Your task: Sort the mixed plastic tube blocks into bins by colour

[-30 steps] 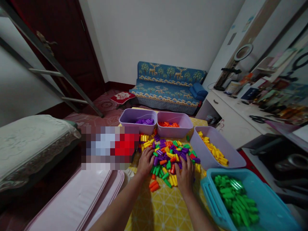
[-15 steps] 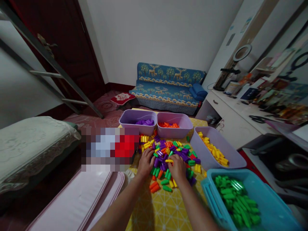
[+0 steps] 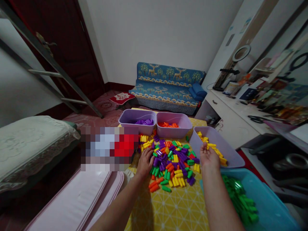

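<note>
A mixed heap of small tube-shaped plastic pieces (image 3: 168, 160) in purple, green, orange, yellow and red lies on the yellow patterned tablecloth (image 3: 173, 208). My left hand (image 3: 145, 160) rests on the heap's left edge, fingers spread, palm down. Over the near side of a lilac bin (image 3: 232, 155) holding yellow pieces, my right hand (image 3: 209, 157) is turned palm up with its fingers curled. A small yellow plastic tube (image 3: 211, 145) shows at its fingertips, seemingly pinched there. My right forearm hides part of the teal bin (image 3: 269, 199) with green pieces (image 3: 243, 202).
Behind the heap stand a purple bin (image 3: 125, 119) with purple pieces and a lilac bin (image 3: 185, 123) with orange ones. Pink padded panels (image 3: 77, 192) lie at left. A white dresser (image 3: 235, 115) stands at right, a blue sofa (image 3: 166, 88) at the back.
My right hand has moved right from the heap to the yellow pieces' bin and turned palm up. Yellow and orange pieces it covered now show. My left hand has stayed in place.
</note>
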A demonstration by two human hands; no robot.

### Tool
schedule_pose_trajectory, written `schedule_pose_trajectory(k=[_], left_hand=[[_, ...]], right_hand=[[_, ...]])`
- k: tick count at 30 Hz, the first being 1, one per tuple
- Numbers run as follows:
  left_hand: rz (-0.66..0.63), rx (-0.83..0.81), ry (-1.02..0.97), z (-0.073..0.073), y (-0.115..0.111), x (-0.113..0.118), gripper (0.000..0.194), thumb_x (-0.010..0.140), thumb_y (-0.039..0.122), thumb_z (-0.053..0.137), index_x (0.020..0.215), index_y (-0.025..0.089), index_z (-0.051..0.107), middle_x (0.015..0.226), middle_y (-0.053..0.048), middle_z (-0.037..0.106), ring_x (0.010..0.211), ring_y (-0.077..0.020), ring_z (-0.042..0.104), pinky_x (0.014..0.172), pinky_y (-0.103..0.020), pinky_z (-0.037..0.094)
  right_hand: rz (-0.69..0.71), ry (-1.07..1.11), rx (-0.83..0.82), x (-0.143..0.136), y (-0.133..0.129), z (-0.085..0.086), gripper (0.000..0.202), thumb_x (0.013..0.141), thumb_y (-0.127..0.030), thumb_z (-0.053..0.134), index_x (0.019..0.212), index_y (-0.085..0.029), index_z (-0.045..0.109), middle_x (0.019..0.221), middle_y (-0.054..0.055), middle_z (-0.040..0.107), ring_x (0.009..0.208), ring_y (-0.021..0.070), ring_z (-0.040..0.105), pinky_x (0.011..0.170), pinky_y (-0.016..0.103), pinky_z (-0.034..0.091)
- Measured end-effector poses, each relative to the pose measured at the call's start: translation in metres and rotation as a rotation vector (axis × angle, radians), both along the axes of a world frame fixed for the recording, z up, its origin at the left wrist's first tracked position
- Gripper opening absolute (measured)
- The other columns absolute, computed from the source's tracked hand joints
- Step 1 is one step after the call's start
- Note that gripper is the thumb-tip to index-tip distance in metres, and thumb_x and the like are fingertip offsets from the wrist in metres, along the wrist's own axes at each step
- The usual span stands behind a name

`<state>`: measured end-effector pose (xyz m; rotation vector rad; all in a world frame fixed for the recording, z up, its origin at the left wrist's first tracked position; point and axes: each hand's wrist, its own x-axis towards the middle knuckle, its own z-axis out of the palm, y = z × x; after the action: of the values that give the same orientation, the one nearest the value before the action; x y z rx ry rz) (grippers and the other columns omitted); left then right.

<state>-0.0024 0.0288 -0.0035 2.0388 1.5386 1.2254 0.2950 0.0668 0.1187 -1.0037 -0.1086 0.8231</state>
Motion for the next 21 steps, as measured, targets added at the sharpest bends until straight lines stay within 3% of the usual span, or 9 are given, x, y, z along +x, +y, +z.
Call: schedule_pose_trajectory(k=[6,9,11,13,17,21], left_hand=[[0.004,-0.012,0.0,0.001,-0.001,-0.001,0.03,0.093,0.028,0.05,0.119,0.023,0.064,0.132,-0.008,0.059,0.129,-0.0237,0.049,0.112,-0.046,0.042],[0.007,-0.009,-0.004,0.001,0.0,0.0,0.03,0.093,0.028,0.05,0.119,0.023,0.064,0.131,-0.008,0.06,0.127,-0.0236,0.051,0.111,-0.046,0.043],[0.008,-0.011,-0.004,0.001,-0.001,0.0,0.03,0.093,0.028,0.05,0.118,0.022,0.065,0.131,-0.009,0.06,0.127,-0.0237,0.051,0.111,-0.047,0.043],[0.006,-0.018,-0.003,0.002,-0.001,0.0,0.03,0.093,0.028,0.05,0.118,0.022,0.064,0.131,-0.009,0.06,0.127,-0.0239,0.051,0.111,-0.047,0.042],[-0.002,-0.021,-0.006,0.002,-0.001,0.0,0.03,0.093,0.027,0.049,0.119,0.022,0.063,0.132,-0.009,0.059,0.128,-0.0246,0.05,0.112,-0.049,0.041],[0.002,-0.024,-0.006,0.002,-0.001,0.0,0.031,0.093,0.029,0.049,0.12,0.022,0.063,0.132,-0.009,0.059,0.128,-0.0248,0.05,0.111,-0.049,0.041]], right_hand=[[0.021,0.062,-0.001,-0.002,-0.008,-0.009,0.011,0.083,-0.013,0.048,0.085,-0.019,0.056,0.093,0.002,0.061,0.084,0.0051,0.063,0.076,0.016,0.055],[0.04,0.0,-0.006,-0.008,-0.014,-0.013,0.01,0.081,-0.02,0.052,0.089,-0.02,0.058,0.099,0.003,0.064,0.091,0.0079,0.064,0.082,0.021,0.054],[0.082,-0.185,-0.047,-0.015,-0.021,-0.023,0.02,0.077,-0.029,0.057,0.095,-0.02,0.059,0.105,0.005,0.065,0.097,0.014,0.064,0.089,0.032,0.053],[0.132,-0.515,-0.142,-0.022,-0.033,-0.039,0.036,0.074,-0.041,0.061,0.102,-0.019,0.061,0.11,0.009,0.066,0.105,0.0223,0.062,0.097,0.044,0.048],[0.103,-1.242,-0.36,-0.036,-0.057,-0.079,0.055,0.07,-0.055,0.06,0.107,-0.014,0.063,0.128,0.022,0.057,0.126,0.0368,0.045,0.11,0.059,0.026],[0.025,-1.415,-0.421,-0.041,-0.068,-0.107,0.061,0.076,-0.058,0.055,0.115,-0.012,0.06,0.135,0.026,0.048,0.134,0.0387,0.034,0.112,0.061,0.018]])
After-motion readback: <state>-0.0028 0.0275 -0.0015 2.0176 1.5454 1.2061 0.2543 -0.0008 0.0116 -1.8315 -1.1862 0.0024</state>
